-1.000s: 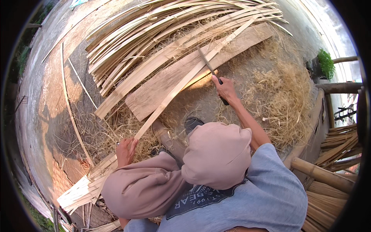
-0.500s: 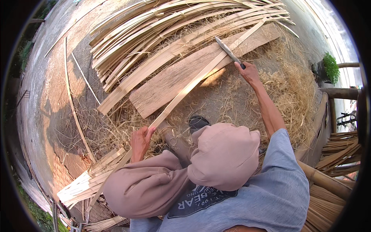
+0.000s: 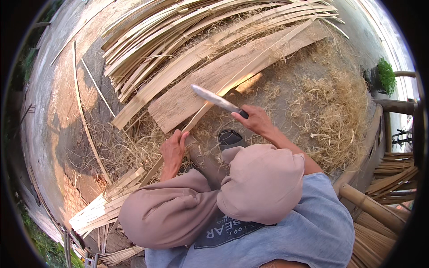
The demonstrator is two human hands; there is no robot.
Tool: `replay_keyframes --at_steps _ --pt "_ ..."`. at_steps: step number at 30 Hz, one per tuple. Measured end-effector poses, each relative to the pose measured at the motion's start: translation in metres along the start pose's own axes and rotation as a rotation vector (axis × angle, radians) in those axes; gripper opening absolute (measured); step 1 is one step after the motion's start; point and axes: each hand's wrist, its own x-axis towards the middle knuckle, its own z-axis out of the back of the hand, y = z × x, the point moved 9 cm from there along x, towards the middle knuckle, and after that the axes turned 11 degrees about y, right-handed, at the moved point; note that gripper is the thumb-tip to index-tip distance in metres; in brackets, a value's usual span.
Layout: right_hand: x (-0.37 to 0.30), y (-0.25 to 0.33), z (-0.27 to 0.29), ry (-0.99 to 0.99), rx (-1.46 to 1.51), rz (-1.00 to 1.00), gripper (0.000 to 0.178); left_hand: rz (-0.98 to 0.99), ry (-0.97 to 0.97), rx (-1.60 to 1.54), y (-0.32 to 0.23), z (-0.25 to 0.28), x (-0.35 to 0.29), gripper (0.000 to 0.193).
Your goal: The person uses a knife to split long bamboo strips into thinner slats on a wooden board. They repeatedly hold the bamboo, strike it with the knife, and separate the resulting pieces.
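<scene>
My right hand (image 3: 255,119) is closed round the dark handle of a knife (image 3: 214,98), whose long blade points up and to the left. The blade crosses a long, pale bamboo strip (image 3: 243,79) and seems to touch it. That strip slants from beside my left leg up to the far right, over a wide wooden board (image 3: 178,102). My left hand (image 3: 174,149) pinches the strip near its closer end, below the board's left corner.
Beyond the board lies a big pile of split bamboo strips (image 3: 152,53). Curly shavings (image 3: 328,111) cover the ground to the right. More strips (image 3: 100,210) lie at the lower left. Past a bamboo pole (image 3: 373,207) at the right are further bundles.
My right hand has drawn the knife down and left along the strip, toward me. My left hand has shifted slightly right, and the strip now looks turned more on edge.
</scene>
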Motion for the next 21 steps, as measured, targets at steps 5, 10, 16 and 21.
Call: replay_keyframes --at_steps 5,10,16,21 --pt "0.024 -0.160 0.163 -0.363 -0.044 -0.419 0.068 0.011 0.000 0.000 -0.004 0.001 0.005 0.042" --pt "0.043 -0.059 0.052 -0.002 0.053 -0.125 0.067 0.049 -0.004 0.002 0.010 0.014 -0.017 0.043" --pt "0.029 -0.184 0.130 -0.361 0.183 -0.447 0.066 0.161 0.136 -0.035 0.063 0.028 -0.053 0.030" --pt "0.036 -0.154 0.133 -0.365 0.265 -0.422 0.069 -0.051 -0.047 -0.465 0.039 0.024 -0.049 0.029"
